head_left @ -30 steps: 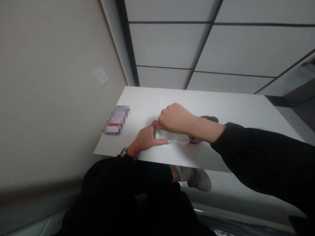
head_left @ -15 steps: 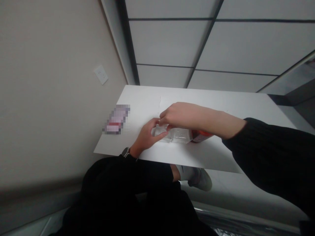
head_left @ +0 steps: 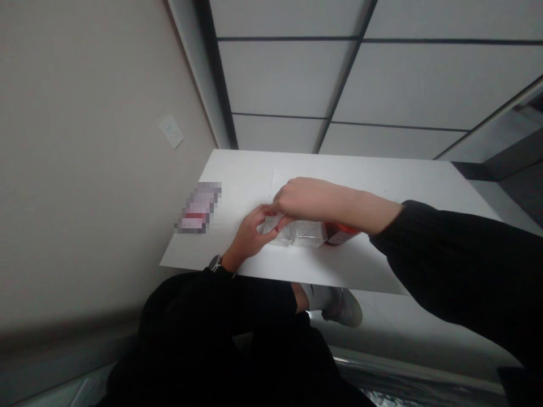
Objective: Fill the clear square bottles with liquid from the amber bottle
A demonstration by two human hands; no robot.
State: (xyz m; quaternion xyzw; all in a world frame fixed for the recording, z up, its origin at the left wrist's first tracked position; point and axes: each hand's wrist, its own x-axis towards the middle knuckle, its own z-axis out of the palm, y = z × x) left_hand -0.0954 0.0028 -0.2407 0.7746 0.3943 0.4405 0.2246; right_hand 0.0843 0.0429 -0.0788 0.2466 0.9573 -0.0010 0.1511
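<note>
Two clear plastic containers stand side by side on the white table (head_left: pixel 237 186). My left hand (head_left: pixel 249 234) has its thumb and fingers curved round the left clear container (head_left: pixel 283 237), gripping it near the top. Above that container, my right hand (head_left: pixel 297 198) is closed with bent fingertips at the rim, close to the left fingers. Whatever the right fingertips pinch is hidden behind the hand. The other clear container (head_left: pixel 309 234) sits just right of it. A dark red jar (head_left: pixel 337 234) with a label and an orange-red top lies partly under my right forearm.
A pixelated pinkish flat object (head_left: pixel 198 208) lies at the table's left end. Beside it rises a wall with a socket (head_left: pixel 171 132). Panelled sliding doors (head_left: pixel 280 79) stand behind the table. My legs and a shoe (head_left: pixel 344 308) are below the front edge.
The view has shifted slightly. My right hand and forearm have moved a little left over the left container, and its fingers sit closer to my left thumb. The containers and jar stay in place.
</note>
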